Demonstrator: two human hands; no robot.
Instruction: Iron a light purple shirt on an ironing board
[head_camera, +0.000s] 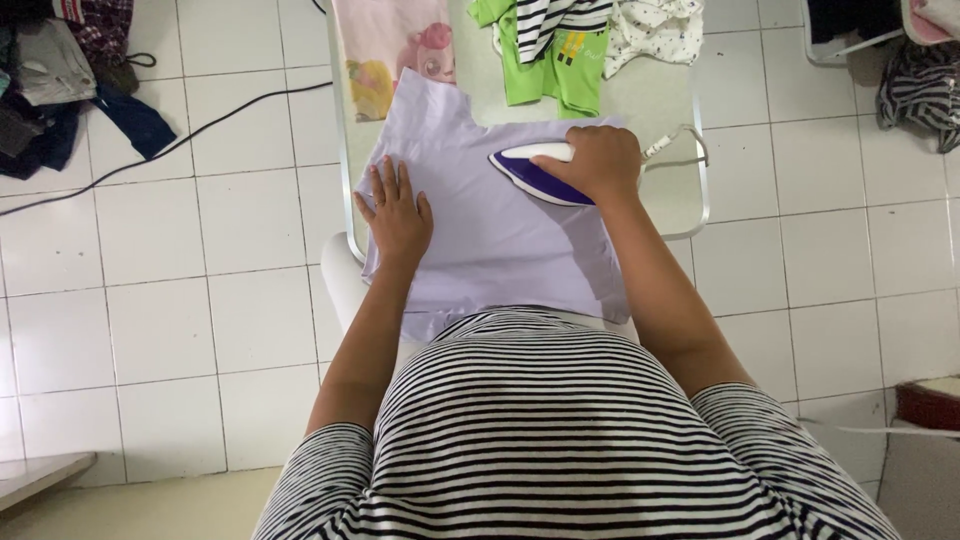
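The right hand wraps shut around the handle of the purple iron, hiding most of it, on the lilac garment spread over the ironing board, while the left hand lies flat with fingers spread on the cloth's left edge, the garment's near hem cut off by the person's striped shirt.

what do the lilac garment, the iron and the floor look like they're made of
Lilac garment: thin woven or knit fabric, matte, likely cotton; it lies flat with soft creases under the left hand.
Iron, gripped by the right hand: hard plastic shell, glossy purple with a white handle; its soleplate is hidden.
Floor: glazed white ceramic tiles, judging by the sheen and grout lines.
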